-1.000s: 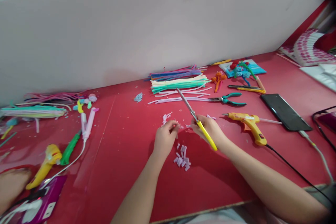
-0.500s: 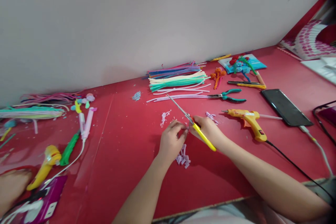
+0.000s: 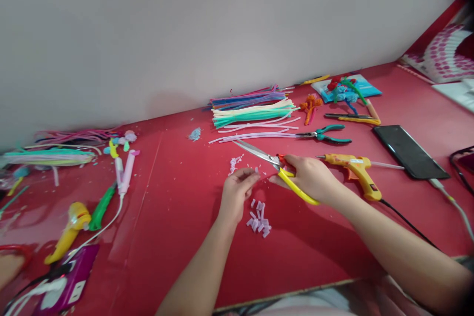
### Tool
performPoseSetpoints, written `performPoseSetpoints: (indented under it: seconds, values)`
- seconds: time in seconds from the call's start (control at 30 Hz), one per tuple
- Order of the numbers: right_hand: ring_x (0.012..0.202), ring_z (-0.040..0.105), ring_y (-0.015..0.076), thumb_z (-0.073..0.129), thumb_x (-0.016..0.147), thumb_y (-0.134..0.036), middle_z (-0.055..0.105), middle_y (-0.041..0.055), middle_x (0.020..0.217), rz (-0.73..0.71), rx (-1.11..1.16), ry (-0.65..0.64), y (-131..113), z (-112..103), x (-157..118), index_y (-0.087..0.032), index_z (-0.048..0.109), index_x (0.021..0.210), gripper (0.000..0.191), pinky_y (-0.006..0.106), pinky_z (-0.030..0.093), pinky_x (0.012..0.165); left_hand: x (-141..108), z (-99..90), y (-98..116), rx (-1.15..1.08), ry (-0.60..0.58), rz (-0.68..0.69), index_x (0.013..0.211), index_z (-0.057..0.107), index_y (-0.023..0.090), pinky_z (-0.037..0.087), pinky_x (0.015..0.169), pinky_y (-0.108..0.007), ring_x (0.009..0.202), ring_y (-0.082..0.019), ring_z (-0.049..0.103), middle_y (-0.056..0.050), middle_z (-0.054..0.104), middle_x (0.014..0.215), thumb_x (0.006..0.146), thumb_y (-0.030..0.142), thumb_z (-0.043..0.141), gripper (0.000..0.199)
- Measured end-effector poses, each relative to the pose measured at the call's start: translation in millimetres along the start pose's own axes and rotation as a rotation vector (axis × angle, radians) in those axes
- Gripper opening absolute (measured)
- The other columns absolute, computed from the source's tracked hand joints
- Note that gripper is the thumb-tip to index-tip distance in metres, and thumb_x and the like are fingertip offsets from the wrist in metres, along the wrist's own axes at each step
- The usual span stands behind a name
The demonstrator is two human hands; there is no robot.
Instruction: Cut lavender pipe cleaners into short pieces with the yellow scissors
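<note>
My left hand (image 3: 237, 192) pinches a short lilac piece of pipe cleaner (image 3: 256, 170) between thumb and fingertips. My right hand (image 3: 314, 177) is wrapped round yellow-handled scissors (image 3: 301, 192), whose blades point up and to the left, beyond the left hand. The two hands are a little apart. Just below them lies a small heap of cut lilac pieces (image 3: 261, 222). Lilac fluff (image 3: 234, 164) is scattered on the red table above my left hand.
Lilac pipe cleaners (image 3: 252, 136) and teal-handled pliers (image 3: 329, 135) lie behind the hands, with bundled pipe cleaners (image 3: 255, 113) beyond. A yellow glue gun (image 3: 355, 168) and a phone (image 3: 409, 152) are at right. Another glue gun (image 3: 68, 232) and a purple box (image 3: 83, 276) stand left.
My right hand has drawn away to the right with the scissors, so a gap shows between the hands. The lilac piece at my left fingertips is now visible.
</note>
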State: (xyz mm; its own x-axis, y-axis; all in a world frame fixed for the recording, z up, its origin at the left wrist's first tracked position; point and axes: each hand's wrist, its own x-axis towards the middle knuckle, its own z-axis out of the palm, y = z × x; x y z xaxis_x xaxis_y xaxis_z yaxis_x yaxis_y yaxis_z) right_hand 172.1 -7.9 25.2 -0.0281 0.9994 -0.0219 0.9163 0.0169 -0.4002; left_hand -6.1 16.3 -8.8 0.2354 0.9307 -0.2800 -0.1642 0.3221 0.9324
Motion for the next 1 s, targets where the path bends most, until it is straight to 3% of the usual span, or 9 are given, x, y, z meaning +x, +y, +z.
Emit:
performPoseSetpoints:
  seconds: [0.17, 0.4, 0.6, 0.7, 0.77, 1.0]
  values:
    - [0.054, 0.053, 0.0158, 0.040, 0.067, -0.061, 0.056, 0.0038, 0.059, 0.018, -0.075, -0.061, 5, 16, -6, -0.020, 0.047, 0.072, 0.041, 0.023, 0.024, 0.047, 1, -0.9, 3, -0.098, 0.056, 0.036, 0.074, 0.053, 0.016, 0.014, 0.035, -0.016, 0.039, -0.001, 0.029, 0.005, 0.044, 0.054, 0.062, 0.025, 0.062, 0.017]
    - [0.047, 0.047, 0.0127, 0.039, 0.066, -0.063, 0.053, 0.0042, 0.054, -0.002, -0.055, -0.161, 11, 26, -10, -0.018, 0.049, 0.067, 0.046, 0.024, 0.022, 0.045, 1, -2.7, 9, -0.021, 0.105, 0.069, 0.072, 0.052, 0.016, 0.017, 0.035, -0.015, 0.039, -0.002, 0.033, 0.006, 0.043, 0.052, 0.063, 0.026, 0.060, 0.016]
    - [0.044, 0.038, 0.0079, 0.041, 0.068, -0.058, 0.044, -0.0023, 0.048, -0.003, 0.327, -0.348, 13, 4, -13, -0.018, 0.046, 0.057, 0.042, 0.021, 0.023, 0.041, 2, -7.4, 14, -0.120, -0.054, -0.041, 0.071, 0.052, 0.013, 0.015, 0.033, -0.016, 0.037, -0.001, 0.031, 0.001, 0.051, 0.060, 0.068, 0.026, 0.054, 0.013]
    - [0.040, 0.038, 0.0071, 0.039, 0.071, -0.056, 0.042, -0.0042, 0.046, 0.036, 0.564, -0.549, 12, -10, -16, -0.018, 0.051, 0.067, 0.040, 0.021, 0.028, 0.041, 2, -8.7, 15, -0.192, -0.085, -0.099, 0.068, 0.051, 0.013, 0.016, 0.033, -0.016, 0.037, -0.001, 0.030, 0.002, 0.049, 0.058, 0.068, 0.025, 0.053, 0.012]
    - [0.039, 0.039, 0.0071, 0.040, 0.070, -0.056, 0.043, -0.0042, 0.046, 0.038, 0.608, -0.608, 11, -13, -17, -0.017, 0.051, 0.069, 0.041, 0.021, 0.029, 0.041, 3, -8.8, 15, -0.224, -0.092, -0.128, 0.066, 0.051, 0.013, 0.016, 0.032, -0.016, 0.037, -0.001, 0.031, 0.002, 0.049, 0.058, 0.067, 0.025, 0.053, 0.012]
    - [0.046, 0.029, 0.0055, 0.046, 0.066, -0.056, 0.035, -0.0050, 0.049, -0.042, 0.467, -0.468, 15, 8, -14, -0.017, 0.044, 0.056, 0.041, 0.020, 0.023, 0.041, 3, -8.5, 13, -0.131, -0.024, -0.008, 0.065, 0.053, 0.013, 0.015, 0.033, -0.016, 0.036, 0.000, 0.030, 0.003, 0.049, 0.055, 0.066, 0.023, 0.054, 0.010]
